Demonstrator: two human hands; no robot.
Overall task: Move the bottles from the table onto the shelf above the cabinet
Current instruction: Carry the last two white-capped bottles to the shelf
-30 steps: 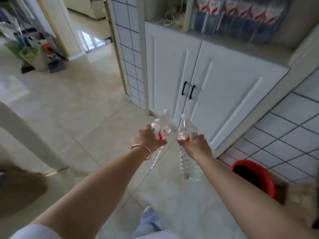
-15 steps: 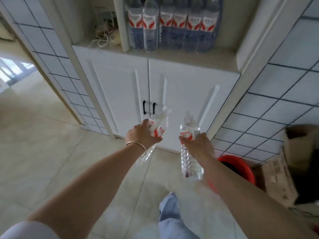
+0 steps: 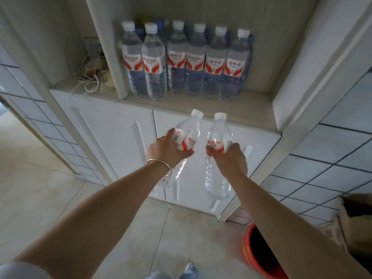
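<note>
Tiled floor (image 3: 50, 188) below me, both arms out. I see the left hand (image 3: 167, 151) wrapped round a tilted bottle (image 3: 186, 135) at the label, right hand (image 3: 229, 160) gripping an upright bottle (image 3: 218, 135) likewise. Thin clear plastic: light, squashy, probably slick, so label band is the sane hold. Beyond, shelf (image 3: 231, 109) with a bottle row (image 3: 187, 61).

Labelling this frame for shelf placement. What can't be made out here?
- Head view: the back row on the shelf is hidden by the front row of bottles; only dark caps show.
- The lower end of the left bottle is covered by the left hand and its wrist.
- The red bucket is cut off by the bottom edge and crossed by the right forearm.
- Label print is too blurred to read.
</note>
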